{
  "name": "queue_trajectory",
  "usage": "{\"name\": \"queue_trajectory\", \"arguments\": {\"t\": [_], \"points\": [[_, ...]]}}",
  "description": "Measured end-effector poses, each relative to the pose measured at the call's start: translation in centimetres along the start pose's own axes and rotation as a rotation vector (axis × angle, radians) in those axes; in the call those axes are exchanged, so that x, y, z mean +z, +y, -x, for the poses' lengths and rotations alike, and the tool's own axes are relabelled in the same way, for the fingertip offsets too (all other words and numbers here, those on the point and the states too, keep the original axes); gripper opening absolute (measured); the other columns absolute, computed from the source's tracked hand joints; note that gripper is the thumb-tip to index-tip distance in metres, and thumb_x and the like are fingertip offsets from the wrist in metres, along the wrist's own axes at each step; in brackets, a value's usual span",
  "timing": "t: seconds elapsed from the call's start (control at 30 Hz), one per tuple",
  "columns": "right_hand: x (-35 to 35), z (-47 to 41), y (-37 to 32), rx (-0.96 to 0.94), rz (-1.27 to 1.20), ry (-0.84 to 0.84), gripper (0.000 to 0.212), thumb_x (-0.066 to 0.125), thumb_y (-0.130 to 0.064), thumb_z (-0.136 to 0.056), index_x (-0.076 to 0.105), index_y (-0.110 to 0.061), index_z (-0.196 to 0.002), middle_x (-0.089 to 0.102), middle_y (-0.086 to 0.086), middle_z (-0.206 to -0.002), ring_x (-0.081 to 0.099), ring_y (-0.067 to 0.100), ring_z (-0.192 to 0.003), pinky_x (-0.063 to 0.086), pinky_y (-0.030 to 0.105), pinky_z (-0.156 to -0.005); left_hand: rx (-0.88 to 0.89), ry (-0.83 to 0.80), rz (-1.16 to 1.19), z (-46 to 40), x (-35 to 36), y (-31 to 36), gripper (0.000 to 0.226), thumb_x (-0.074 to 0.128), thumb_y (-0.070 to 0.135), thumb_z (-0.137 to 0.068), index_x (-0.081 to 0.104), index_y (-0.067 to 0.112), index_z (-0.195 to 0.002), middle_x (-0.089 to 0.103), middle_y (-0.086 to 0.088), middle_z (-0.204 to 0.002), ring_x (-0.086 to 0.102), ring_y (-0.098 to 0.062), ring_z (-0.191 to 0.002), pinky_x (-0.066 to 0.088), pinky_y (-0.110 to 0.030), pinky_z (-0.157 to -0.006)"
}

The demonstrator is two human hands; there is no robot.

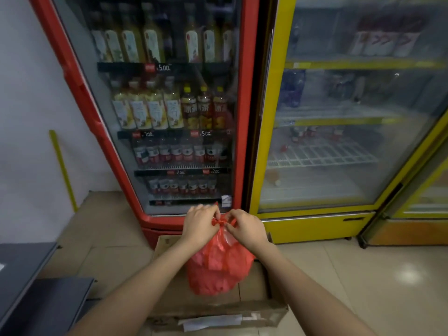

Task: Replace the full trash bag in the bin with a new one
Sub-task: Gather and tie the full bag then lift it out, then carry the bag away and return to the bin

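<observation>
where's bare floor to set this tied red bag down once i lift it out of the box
Bare tiles lie to the right of the cardboard box, in front of the yellow fridge. A smaller patch lies left, between box, wall and red fridge. Both hands pinch the red bag. Far left is crowded by dark furniture.

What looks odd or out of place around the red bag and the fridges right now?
Nothing looks spilled or torn. The red trash bag is bulging, and both hands, left and right, pinch its knotted top. In the yellow fridge, one small bottle seems to lie alone on a low shelf.
</observation>
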State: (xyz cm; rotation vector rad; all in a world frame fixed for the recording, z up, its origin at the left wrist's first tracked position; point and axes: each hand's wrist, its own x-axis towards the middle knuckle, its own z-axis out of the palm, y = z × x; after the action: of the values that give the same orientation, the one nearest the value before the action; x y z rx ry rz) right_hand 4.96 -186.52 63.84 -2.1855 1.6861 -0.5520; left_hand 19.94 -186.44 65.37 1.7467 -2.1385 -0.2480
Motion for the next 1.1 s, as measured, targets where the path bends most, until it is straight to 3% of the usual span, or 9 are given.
{"name": "queue_trajectory", "arguments": {"t": [0.13, 0.3, 0.57, 0.7, 0.83, 1.1], "points": [[-0.4, -1.8, 1.1, 0.064, -0.015, 0.027, 0.018, 0.057, -0.031, -0.084, 0.059, -0.025, -0.101, 0.066, -0.003, -0.107, 0.062, 0.023, -0.097, 0.045, 0.033, -0.078, 0.034, -0.054, -0.003, -2.9, 0.5, -0.8, 0.016, 0.063, 0.028, -0.075, 0.061, 0.027, -0.091, 0.065, 0.003, -0.098, 0.055, -0.02, -0.1, 0.038, -0.032, -0.087], [-1.2, -1.2, 2.2, 0.193, 0.007, 0.112, 0.014, 0.057, -0.033, -0.085, 0.059, -0.028, -0.097, 0.067, -0.005, -0.103, 0.064, 0.021, -0.092, 0.047, 0.032, -0.074, 0.11, -0.101, 0.08, -4.4, 0.3, -1.2, 0.015, 0.062, 0.018, -0.077, 0.063, 0.025, -0.09, 0.068, 0.003, -0.099, 0.058, -0.02, -0.099, 0.042, -0.034, -0.085], [-2.6, 5.5, 1.4, 0.393, 0.013, 0.303, 0.016, 0.056, -0.03, -0.086, 0.062, -0.025, -0.1, 0.068, -0.004, -0.102, 0.064, 0.021, -0.092, 0.046, 0.031, -0.075, 0.423, -0.211, 0.16, -3.2, 1.4, 3.2, 0.017, 0.063, 0.018, -0.071, 0.065, 0.025, -0.086, 0.071, 0.003, -0.092, 0.062, -0.021, -0.092, 0.047, -0.033, -0.077], [-5.3, 13.2, 1.9, 0.574, -0.031, 0.511, 0.013, 0.058, -0.028, -0.084, 0.063, -0.027, -0.096, 0.069, -0.008, -0.096, 0.065, 0.017, -0.084, 0.049, 0.033, -0.075, 0.579, -0.306, 0.235, -0.6, 2.6, 8.3, 0.014, 0.064, 0.019, -0.07, 0.062, 0.026, -0.082, 0.07, 0.007, -0.089, 0.062, -0.019, -0.091, 0.05, -0.034, -0.076], [-9.4, 23.1, 2.3, 0.741, 0.084, 0.596, 0.014, 0.056, -0.027, -0.086, 0.063, -0.025, -0.098, 0.07, -0.008, -0.095, 0.064, 0.014, -0.086, 0.045, 0.031, -0.075, 0.807, -0.309, 0.25, 3.8, 3.0, 15.5, 0.017, 0.065, 0.02, -0.068, 0.065, 0.026, -0.083, 0.071, 0.006, -0.089, 0.064, -0.019, -0.091, 0.049, -0.032, -0.081], [-12.6, 46.7, -0.5, 1.152, 0.069, 0.875, 0.012, 0.06, -0.022, -0.082, 0.067, -0.024, -0.092, 0.07, -0.006, -0.094, 0.063, 0.012, -0.083, 0.046, 0.03, -0.076, 1.234, -0.384, 0.371, 18.6, 3.5, 30.4, 0.02, 0.062, 0.02, -0.066, 0.068, 0.024, -0.085, 0.072, 0.002, -0.089, 0.064, -0.022, -0.09, 0.049, -0.033, -0.078]]}}
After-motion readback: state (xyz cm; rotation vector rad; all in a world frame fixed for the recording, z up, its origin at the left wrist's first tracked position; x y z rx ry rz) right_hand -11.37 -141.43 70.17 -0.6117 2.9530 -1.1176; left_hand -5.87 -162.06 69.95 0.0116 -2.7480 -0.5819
